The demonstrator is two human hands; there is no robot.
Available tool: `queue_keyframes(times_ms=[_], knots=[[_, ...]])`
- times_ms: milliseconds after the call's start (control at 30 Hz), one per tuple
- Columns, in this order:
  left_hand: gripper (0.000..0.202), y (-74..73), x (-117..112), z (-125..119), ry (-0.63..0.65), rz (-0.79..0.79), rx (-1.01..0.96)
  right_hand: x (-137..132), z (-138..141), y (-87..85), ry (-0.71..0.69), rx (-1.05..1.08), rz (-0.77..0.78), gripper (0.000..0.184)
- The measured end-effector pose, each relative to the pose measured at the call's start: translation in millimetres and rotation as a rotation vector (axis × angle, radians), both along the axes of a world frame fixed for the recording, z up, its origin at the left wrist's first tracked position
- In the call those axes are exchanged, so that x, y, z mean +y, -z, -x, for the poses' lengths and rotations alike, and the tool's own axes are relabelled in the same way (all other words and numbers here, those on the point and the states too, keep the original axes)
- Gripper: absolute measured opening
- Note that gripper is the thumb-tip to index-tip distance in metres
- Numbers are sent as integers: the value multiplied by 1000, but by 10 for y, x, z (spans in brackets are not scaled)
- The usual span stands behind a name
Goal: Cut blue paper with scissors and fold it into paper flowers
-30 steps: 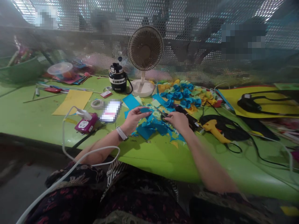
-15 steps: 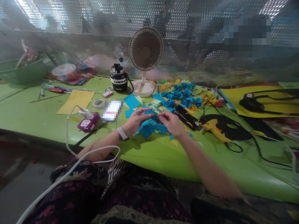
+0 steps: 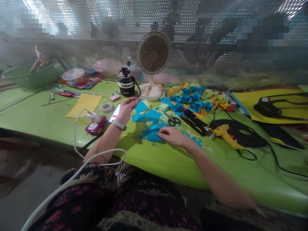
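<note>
From here I see my left hand point(image 3: 126, 110) raised near a blue paper square point(image 3: 141, 107), fingers narrow, holding I cannot tell, while my right hand point(image 3: 172, 136) lies with spread fingers touching blue paper scraps point(image 3: 153, 136) on the green tabletop point(image 3: 36, 110), scissors point(image 3: 173, 120) at its twelve o'clock.

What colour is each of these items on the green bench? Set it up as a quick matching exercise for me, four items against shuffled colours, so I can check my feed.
Items:
1. Scissors
2. Hot glue gun
3. Desk fan
4. Power socket

Colours:
A. Magenta
B. Black-handled
C. Cream
D. Yellow

Right pairs: 1-B, 2-D, 3-C, 4-A
</note>
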State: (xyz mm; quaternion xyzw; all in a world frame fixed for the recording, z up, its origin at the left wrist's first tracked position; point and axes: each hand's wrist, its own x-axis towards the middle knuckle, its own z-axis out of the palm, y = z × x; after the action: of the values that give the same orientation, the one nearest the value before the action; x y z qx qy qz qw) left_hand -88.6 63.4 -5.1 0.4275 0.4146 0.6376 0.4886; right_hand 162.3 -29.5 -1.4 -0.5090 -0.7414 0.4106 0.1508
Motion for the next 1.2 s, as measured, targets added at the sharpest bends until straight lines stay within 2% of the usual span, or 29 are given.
queue_keyframes(times_ms=[100, 200, 267, 300, 500, 700, 967, 1200], knots=[[36, 36, 36, 115, 68, 11, 527, 28, -35, 11, 66, -70, -181, 22], [41, 42, 45, 206, 84, 77, 1201, 54, -76, -11, 93, -39, -194, 30], [46, 41, 46, 232, 73, 133, 1467, 59, -90, -26, 75, -26, -196, 31], [48, 41, 46, 235, 82, 150, 1533, 59, -93, -30, 63, -24, -199, 31], [45, 38, 65, 217, 217, 187, 1507, 58, -97, -20, 35, 23, -204, 31], [34, 60, 87, 244, 189, 101, 1542, 72, -118, -28, 22, 30, -208, 30], [33, 93, 67, 227, 142, 100, 1451, 52, -104, -67, -17, -28, -185, 24], [21, -9, 2, 223, 139, 44, 1392, 54, -113, -67, -26, -16, -188, 26]])
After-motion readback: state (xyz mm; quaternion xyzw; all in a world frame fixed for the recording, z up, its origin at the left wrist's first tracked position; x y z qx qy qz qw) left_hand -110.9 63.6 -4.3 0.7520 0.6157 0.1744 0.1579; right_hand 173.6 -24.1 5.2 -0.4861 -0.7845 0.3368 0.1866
